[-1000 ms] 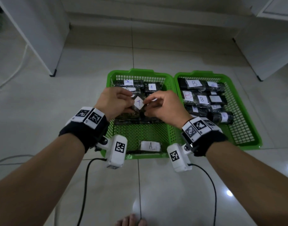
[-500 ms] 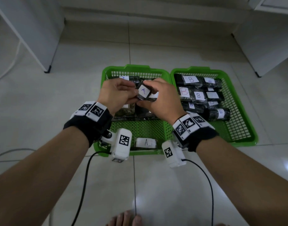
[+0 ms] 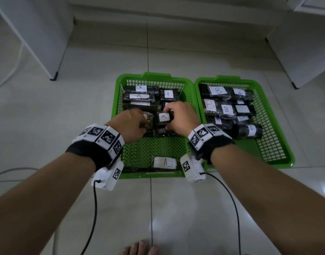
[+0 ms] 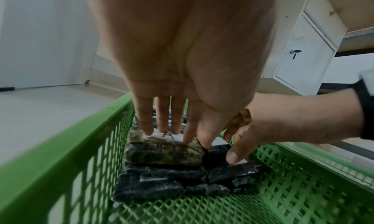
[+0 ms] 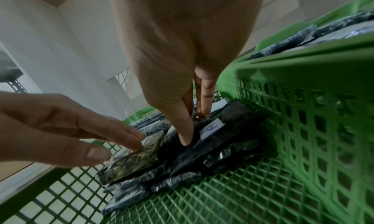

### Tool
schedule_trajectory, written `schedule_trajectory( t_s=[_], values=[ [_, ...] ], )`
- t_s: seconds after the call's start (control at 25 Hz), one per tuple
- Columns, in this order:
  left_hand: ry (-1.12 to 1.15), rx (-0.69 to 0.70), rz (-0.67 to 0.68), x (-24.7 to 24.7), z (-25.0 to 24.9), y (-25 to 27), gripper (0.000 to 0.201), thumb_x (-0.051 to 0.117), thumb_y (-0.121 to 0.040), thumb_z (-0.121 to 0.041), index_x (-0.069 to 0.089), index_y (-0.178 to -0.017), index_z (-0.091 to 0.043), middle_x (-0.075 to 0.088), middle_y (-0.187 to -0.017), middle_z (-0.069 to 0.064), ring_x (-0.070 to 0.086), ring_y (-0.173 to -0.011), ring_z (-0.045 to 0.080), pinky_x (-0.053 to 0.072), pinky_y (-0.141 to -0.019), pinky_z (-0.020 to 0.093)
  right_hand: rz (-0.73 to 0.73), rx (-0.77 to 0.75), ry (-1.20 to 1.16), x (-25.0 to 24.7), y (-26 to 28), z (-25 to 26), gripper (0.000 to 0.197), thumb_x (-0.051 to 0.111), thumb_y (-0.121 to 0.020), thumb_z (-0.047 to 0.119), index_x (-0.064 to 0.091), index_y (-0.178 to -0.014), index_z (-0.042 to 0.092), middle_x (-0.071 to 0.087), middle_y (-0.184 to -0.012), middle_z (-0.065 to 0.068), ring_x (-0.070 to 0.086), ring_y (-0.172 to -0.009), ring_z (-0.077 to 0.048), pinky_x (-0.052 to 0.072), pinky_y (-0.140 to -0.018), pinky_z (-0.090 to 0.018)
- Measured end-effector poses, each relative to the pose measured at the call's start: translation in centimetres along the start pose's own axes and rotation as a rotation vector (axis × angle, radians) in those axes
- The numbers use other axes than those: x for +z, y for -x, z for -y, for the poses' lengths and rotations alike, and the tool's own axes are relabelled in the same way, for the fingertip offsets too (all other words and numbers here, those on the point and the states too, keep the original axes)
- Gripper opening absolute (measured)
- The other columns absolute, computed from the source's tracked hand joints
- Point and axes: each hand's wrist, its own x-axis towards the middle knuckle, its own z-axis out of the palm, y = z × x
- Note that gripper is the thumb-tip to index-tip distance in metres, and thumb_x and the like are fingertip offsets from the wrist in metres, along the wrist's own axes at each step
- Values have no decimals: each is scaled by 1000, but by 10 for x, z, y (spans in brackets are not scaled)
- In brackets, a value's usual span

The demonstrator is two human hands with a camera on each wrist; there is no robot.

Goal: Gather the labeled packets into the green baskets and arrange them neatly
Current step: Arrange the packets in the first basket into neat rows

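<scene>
1. Pale glossy floor tiles (image 3: 47,116) carry two green baskets side by side, with white cabinet panels standing at 10 and 2 o'clock of them.
2. Seen from the head, the left basket (image 3: 117,92) holds dark packets with white "A" labels stacked in its far half, toward 12 o'clock.
3. One more A packet (image 3: 164,162) lies alone against that basket's near wall at 6 o'clock, apart from the stack.
4. The right basket (image 3: 279,115) touches the left one rim to rim and holds dark B packets (image 3: 217,92) in rows across its far and middle part.
5. The right hand (image 3: 182,118) grasps a dark A-labelled packet (image 3: 163,117) on top of the stack, thumb on its near edge and fingers curled over its far edge.
6. The left hand (image 3: 129,123) lies at 9 o'clock of that packet, its straight fingers (image 4: 144,120) pressing down on a mottled olive packet (image 4: 161,154) with its own A label.
7. The two hands sit just beside each other over the near edge of the stack.
8. Black cables (image 3: 93,208) trail from both wrist cameras toward 6 o'clock.
</scene>
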Motion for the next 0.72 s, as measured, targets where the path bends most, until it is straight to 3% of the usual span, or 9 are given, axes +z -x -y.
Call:
schedule_trajectory(
  t_s=[0.08, 0.16, 0.24, 0.36, 0.44, 0.52, 0.56, 0.64, 0.72],
  values=[
    [-4, -8, 17, 0, 2, 0, 38, 61, -93, -24, 64, -130, -17, 45, -148, 1, 49, -130, 22, 40, -109, 32, 24, -17, 7, 9, -7, 4, 44, 92, -67, 9, 74, -106, 13, 73, -108, -3, 64, -102, -21, 48, -88, -27],
    [-1, -5, 32, 0, 7, 0, 41, 61, -92, -24, 62, -132, -18, 41, -152, 1, 46, -134, 22, 38, -112, 34, 51, -21, 63, 15, -9, 4, 53, 95, -63, 16, 73, -110, 15, 70, -113, -2, 62, -108, -22, 52, -95, -37],
    [12, 20, 18, 0, 10, 2, 38, 62, -91, -21, 65, -129, -17, 45, -148, 2, 48, -131, 23, 41, -109, 35, 43, -32, 109, 15, -8, 3, 55, 96, -62, 20, 70, -111, 16, 63, -113, 0, 59, -104, -19, 52, -89, -33],
    [35, 124, -169, 3, 9, 7, 24, 64, -86, -12, 72, -109, -13, 61, -122, 6, 59, -111, 23, 50, -91, 29, 4, -65, 150, 8, 1, 8, 32, 92, -68, 16, 71, -91, 17, 65, -98, 2, 63, -91, -18, 50, -74, -27],
    [59, 164, -212, 3, 4, 13, 15, 63, -85, -10, 72, -96, -15, 65, -103, 3, 63, -96, 20, 52, -81, 28, 250, 5, 132, 5, 12, 14, 23, 93, -69, 20, 75, -83, 16, 72, -87, 1, 69, -83, -18, 53, -68, -27],
    [38, 147, 3, 2, -4, 18, 12, 65, -85, -16, 74, -92, -17, 69, -95, -3, 65, -91, 15, 52, -82, 29, 582, 33, 209, 12, 24, 20, 25, 91, -72, 24, 76, -88, 13, 74, -85, -1, 72, -79, -19, 57, -67, -27],
    [0, 137, 156, 1, -8, 19, 12, 68, -85, -21, 75, -94, -19, 71, -94, -6, 65, -91, 13, 51, -83, 27, 673, 16, 282, 16, 27, 20, 29, 91, -73, 26, 76, -92, 11, 74, -87, -2, 72, -80, -20, 58, -68, -28],
    [-92, 130, 422, 4, -12, 21, 21, 75, -82, -33, 76, -99, -21, 71, -97, -9, 65, -94, 10, 51, -85, 26, 719, -15, 376, 23, 34, 20, 34, 90, -74, 29, 74, -96, 8, 74, -90, -4, 70, -81, -21, 56, -68, -28],
    [-185, 144, 538, 9, -13, 20, 31, 78, -79, -42, 75, -104, -22, 71, -100, -10, 65, -94, 10, 54, -89, 31, 727, -39, 396, 26, 37, 18, 35, 87, -77, 32, 75, -99, 7, 74, -94, -6, 69, -82, -21, 51, -65, -27]
  ],
)
